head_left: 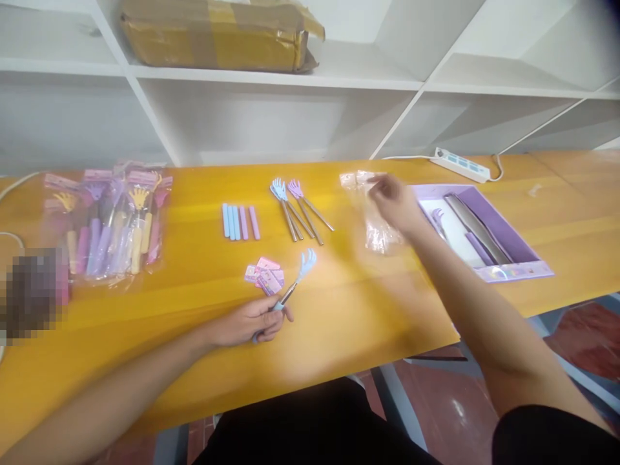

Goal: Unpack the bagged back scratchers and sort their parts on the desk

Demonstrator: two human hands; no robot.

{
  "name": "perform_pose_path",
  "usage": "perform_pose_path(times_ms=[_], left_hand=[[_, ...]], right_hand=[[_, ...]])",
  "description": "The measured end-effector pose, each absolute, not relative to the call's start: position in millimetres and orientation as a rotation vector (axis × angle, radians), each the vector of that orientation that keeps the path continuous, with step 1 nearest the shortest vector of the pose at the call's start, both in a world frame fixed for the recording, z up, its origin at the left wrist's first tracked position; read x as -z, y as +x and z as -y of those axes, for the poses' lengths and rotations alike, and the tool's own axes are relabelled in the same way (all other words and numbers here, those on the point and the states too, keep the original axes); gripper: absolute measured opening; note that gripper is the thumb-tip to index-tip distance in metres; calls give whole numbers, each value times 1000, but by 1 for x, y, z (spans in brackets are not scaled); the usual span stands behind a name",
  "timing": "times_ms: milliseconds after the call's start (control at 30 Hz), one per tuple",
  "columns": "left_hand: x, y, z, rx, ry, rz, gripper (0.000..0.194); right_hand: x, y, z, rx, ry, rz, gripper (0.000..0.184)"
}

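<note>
My left hand (264,321) is closed around the blue handle of a back scratcher (306,263), its metal rod and light-blue claw pointing up and right. At the tops of some clear plastic bags (380,232) is my right hand (394,201), fingers curled and blurred; whether it grips a bag I cannot tell. Pink-and-purple printed cards (266,274) lie just beyond my left hand. Farther back are blue and purple handle sleeves (235,223). Beside them rest metal-rod scratcher heads, blue ones (279,189) and purple ones (295,188).
Bagged back scratchers (111,226) are heaped at the left, near a blurred-out patch. A purple box (520,274) at the right holds a purple claw and a handle. Behind stand a power strip (462,165) and white shelves (281,77) with a taped cardboard box (213,35).
</note>
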State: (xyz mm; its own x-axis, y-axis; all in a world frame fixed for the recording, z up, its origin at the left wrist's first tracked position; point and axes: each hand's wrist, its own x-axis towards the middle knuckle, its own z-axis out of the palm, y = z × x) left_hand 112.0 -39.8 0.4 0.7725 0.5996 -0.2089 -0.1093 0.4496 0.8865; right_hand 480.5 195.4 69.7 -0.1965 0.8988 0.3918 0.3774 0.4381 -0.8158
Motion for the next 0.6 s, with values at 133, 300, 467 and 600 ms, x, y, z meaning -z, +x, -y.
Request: perform_pose_path(times_ms=[133,300,467,600], left_hand=[[2,113,40,-464,1004,-529,41],[3,115,46,-475,1075,-551,41],[-14,123,59,-466,1164,-609,48],[-27,132,79,-494,1144,-524,51]], right_hand=[[-41,412,-69,-1489,-1035,1821,40],[-31,349,22,-1925,-878,1536,49],[-42,335,48,-1667,-818,1524,45],[-62,340,66,-1613,-800,1583,45]])
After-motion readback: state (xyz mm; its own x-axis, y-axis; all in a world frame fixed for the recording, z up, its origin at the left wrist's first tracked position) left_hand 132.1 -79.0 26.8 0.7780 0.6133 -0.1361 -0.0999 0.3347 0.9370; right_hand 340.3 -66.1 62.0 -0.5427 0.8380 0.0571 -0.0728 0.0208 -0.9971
